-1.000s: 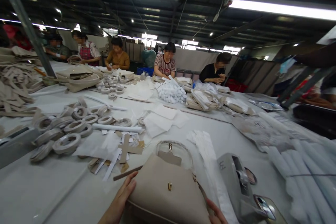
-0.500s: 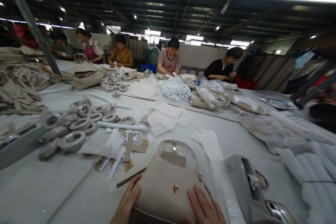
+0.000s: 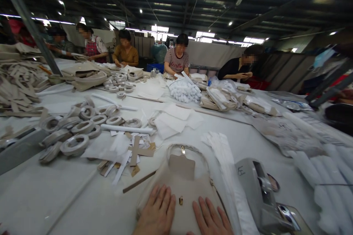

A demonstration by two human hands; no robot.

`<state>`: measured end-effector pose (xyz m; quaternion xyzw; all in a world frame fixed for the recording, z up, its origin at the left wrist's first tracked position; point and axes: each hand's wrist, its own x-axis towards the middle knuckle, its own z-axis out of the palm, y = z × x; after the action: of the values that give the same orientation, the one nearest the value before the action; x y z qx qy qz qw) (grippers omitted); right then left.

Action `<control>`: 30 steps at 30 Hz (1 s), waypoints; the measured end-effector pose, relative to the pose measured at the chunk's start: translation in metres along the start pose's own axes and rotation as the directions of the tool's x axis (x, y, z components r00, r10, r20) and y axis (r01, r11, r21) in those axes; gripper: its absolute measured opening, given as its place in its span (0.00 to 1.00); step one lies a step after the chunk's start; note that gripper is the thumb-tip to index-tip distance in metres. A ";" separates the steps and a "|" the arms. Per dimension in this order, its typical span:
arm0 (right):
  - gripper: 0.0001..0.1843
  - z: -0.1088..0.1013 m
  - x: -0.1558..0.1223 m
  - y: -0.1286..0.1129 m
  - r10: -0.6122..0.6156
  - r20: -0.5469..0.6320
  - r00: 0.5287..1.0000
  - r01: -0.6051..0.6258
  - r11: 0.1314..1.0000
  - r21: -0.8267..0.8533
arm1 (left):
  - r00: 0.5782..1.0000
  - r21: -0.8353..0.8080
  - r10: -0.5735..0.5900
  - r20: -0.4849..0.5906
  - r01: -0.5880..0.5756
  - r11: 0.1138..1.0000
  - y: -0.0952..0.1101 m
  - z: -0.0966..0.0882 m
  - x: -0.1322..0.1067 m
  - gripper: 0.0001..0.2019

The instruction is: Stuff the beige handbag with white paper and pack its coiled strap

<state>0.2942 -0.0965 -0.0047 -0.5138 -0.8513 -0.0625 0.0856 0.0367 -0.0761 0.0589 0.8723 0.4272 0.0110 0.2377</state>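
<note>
A beige handbag (image 3: 182,187) lies in front of me, its handle arched away at the far end. Near that end rests a flap (image 3: 181,167) with a gold fitting (image 3: 183,149), and a gold clasp (image 3: 181,201) sits on the front panel. My left hand (image 3: 158,209) lies flat on the panel's left part, fingers stretched out. On the right part of the panel my right hand (image 3: 209,214) is also flat, fingers spread. The clasp shows between the two hands. Neither hand grips anything.
A grey tape dispenser (image 3: 256,191) and a phone (image 3: 292,220) lie to the right, beside a white strip bundle (image 3: 223,158). Tape rolls (image 3: 74,145) and paper scraps (image 3: 135,152) are at left. Across the table sit several co-workers, including one in a striped shirt (image 3: 176,60).
My left hand has moved from the bag's left edge onto its front panel. The bag's panel now lies flatter, and my right hand stays on its right part.
</note>
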 end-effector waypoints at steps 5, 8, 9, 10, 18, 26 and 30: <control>0.35 0.002 0.001 -0.014 0.050 0.040 0.998 -0.051 0.999 0.016 | 0.999 0.090 0.035 -0.022 -0.033 0.995 -0.004 0.029 0.013 0.38; 0.34 0.000 0.006 -0.018 0.075 0.111 0.991 -0.079 0.996 0.031 | 0.998 0.072 0.046 0.031 -0.048 0.996 0.000 0.031 0.022 0.45; 0.35 -0.002 0.007 -0.019 0.082 0.142 0.986 -0.088 0.995 0.039 | 0.998 0.060 0.042 0.052 -0.045 0.997 0.002 0.030 0.025 0.47; 0.35 -0.004 0.009 -0.020 0.090 0.170 0.981 -0.100 0.994 0.047 | 0.997 0.049 0.035 0.064 -0.038 0.998 0.004 0.029 0.026 0.49; 0.32 -0.007 0.025 -0.024 0.067 0.253 0.965 -0.102 0.986 0.131 | 0.999 0.058 -0.045 0.003 0.045 0.997 0.009 0.041 0.026 0.33; 0.34 -0.014 0.029 -0.034 0.095 0.235 0.967 -0.140 0.973 0.185 | 0.994 0.172 -0.010 -0.112 0.029 0.985 0.016 0.009 0.036 0.44; 0.27 -0.028 0.036 -0.039 0.104 0.163 0.981 -0.148 0.948 0.282 | 0.989 0.168 -0.005 -0.145 0.030 0.985 -0.013 0.010 0.036 0.42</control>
<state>0.2457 -0.0892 0.0295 -0.5521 -0.8205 0.1078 0.1019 0.0519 -0.0462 0.0378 0.8825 0.4504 0.0352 0.1310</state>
